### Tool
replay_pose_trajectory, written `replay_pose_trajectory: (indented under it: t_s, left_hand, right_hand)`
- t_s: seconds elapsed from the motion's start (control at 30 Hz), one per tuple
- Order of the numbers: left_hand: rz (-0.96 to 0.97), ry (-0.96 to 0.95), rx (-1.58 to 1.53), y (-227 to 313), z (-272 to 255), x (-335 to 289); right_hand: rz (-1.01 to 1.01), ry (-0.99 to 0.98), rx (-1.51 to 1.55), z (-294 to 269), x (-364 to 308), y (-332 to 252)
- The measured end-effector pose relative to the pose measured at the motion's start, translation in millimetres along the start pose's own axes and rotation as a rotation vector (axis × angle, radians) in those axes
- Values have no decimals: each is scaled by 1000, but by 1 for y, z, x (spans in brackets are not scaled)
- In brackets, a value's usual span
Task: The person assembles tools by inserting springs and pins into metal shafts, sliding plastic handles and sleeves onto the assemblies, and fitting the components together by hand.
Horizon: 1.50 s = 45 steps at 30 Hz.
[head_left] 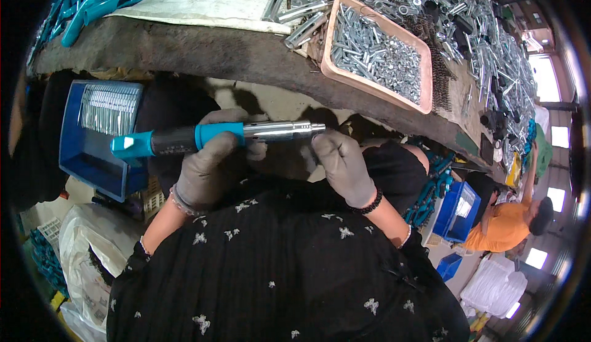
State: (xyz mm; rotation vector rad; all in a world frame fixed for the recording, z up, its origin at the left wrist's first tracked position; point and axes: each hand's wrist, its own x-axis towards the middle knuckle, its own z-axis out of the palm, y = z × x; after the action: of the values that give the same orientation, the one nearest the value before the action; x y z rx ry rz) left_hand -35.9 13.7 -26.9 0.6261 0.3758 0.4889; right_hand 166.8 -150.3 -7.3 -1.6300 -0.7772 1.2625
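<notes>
My left hand (212, 157), in a grey glove, is wrapped round a long tool (175, 141) with a teal and black handle and a shiny chrome shaft. The tool lies nearly level above my lap, its teal end to the left and its narrow chrome tip to the right. Close below that tip is my gloved right hand (343, 165), thumb and fingers pinched together. Whether a small part sits in the pinch, or the fingers touch the tip, I cannot tell.
Ahead runs a workbench edge (203, 47). On it stand a pink tray (377, 88) of small metal pins, heaped chrome parts (486, 65) and teal handles (101, 7). A blue crate (92, 151) with metal pieces stands at left. Another person (505, 226) in orange sits far right.
</notes>
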Motion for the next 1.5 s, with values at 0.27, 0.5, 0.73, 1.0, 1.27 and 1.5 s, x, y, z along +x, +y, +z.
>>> replay_pose_trajectory:
  t_s: [0.27, 0.5, 0.73, 1.0, 1.27, 1.5]
  left_hand:
    - [-81, -4, 86, 5, 9, -3]
    - [-70, -68, 31, 2, -1, -1]
    - [-106, -23, 36, 1, 5, -5]
    - [-141, -31, 25, 5, 12, -5]
    - [273, -450, 1423, 0, 32, 45]
    - [187, -537, 2094, -29, -2, 75]
  right_hand:
    - [-197, 251, -204, 3, 4, 7]
    - [-145, 114, -240, 4, 0, -7]
    - [-399, 98, -352, -2, 7, 9]
    - [-520, 185, -377, 2, 5, 6]
    - [115, 137, 463, -33, 18, 44]
    - [315, 82, 156, -71, -27, 8]
